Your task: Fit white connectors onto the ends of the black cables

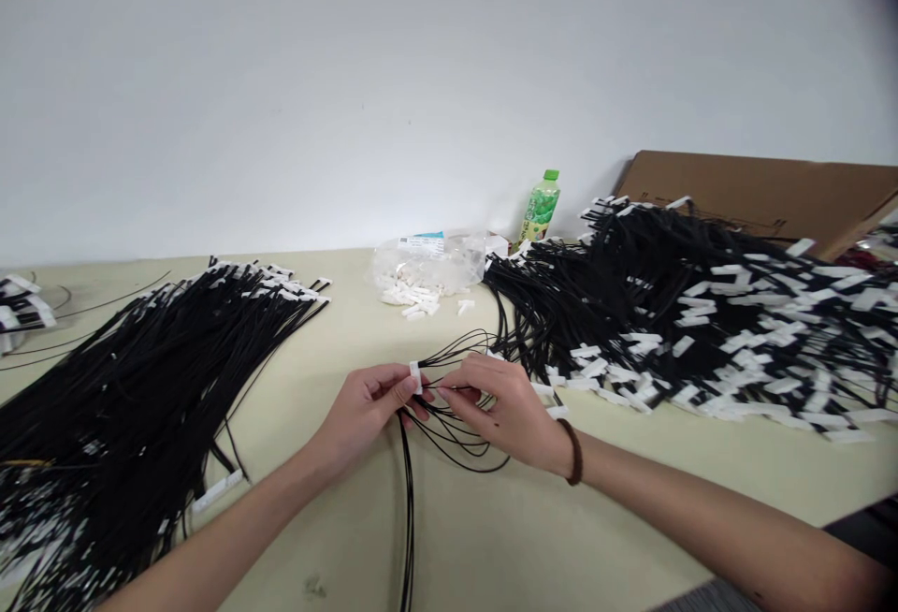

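Observation:
Near the middle of the table, my left hand (379, 399) pinches a small white plastic connector (415, 376) between thumb and fingers. Thin black wires (456, 441) loop out from the connector's right side, and more of them hang down below the hand toward the table's front edge. My right hand (501, 401), with a brown band at the wrist, is closed just right of the connector. Thumb and forefinger grip one black wire (436, 386) close to the connector; whether its tip is inside cannot be seen.
Black wires (140, 378) with white ends are heaped at left. A larger pile of wires with white connectors (631, 294) lies at right before a cardboard box (750, 196). Behind my hands are a clear bag (456, 261), loose white connectors (413, 298) and a green-capped bottle (540, 208).

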Available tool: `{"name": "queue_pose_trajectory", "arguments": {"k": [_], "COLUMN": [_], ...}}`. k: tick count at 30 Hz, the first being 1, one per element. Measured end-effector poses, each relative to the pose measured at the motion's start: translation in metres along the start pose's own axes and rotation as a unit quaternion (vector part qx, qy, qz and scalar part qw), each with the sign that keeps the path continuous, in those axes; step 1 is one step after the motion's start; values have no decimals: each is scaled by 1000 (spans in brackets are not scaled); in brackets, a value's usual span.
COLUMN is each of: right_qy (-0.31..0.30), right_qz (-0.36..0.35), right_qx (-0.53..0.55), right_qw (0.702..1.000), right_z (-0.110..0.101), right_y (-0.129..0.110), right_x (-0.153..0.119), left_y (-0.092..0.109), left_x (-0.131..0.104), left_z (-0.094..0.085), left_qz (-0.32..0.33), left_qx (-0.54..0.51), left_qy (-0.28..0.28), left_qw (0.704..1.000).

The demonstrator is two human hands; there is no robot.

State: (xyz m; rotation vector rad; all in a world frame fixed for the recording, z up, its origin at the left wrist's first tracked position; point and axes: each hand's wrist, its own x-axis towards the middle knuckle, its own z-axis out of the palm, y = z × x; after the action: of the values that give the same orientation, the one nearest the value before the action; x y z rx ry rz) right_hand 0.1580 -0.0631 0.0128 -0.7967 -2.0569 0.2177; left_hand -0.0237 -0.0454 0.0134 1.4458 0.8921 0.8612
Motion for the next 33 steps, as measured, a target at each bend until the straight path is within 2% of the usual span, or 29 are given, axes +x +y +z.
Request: {"name": "queue_pose_trajectory", "arguments": {"k": [12,24,33], "right_qy": [6,21,11], "right_qz": [-4,-21,-15], "right_qx": [-4,-3,-10], "right_qw": [1000,1000,1000], "right_z": [1,-4,-1], "right_y": [1,0,2], "right_x": [2,3,1], "left_y": [-1,-3,-1], "left_x": [0,1,-1], "left_z": [-1,-2,-1], "left_qz": [-1,-24,-9], "left_qx": [-6,-44,-7], "left_qy": [-8,27,8], "left_qw": [1000,998,1000]}}
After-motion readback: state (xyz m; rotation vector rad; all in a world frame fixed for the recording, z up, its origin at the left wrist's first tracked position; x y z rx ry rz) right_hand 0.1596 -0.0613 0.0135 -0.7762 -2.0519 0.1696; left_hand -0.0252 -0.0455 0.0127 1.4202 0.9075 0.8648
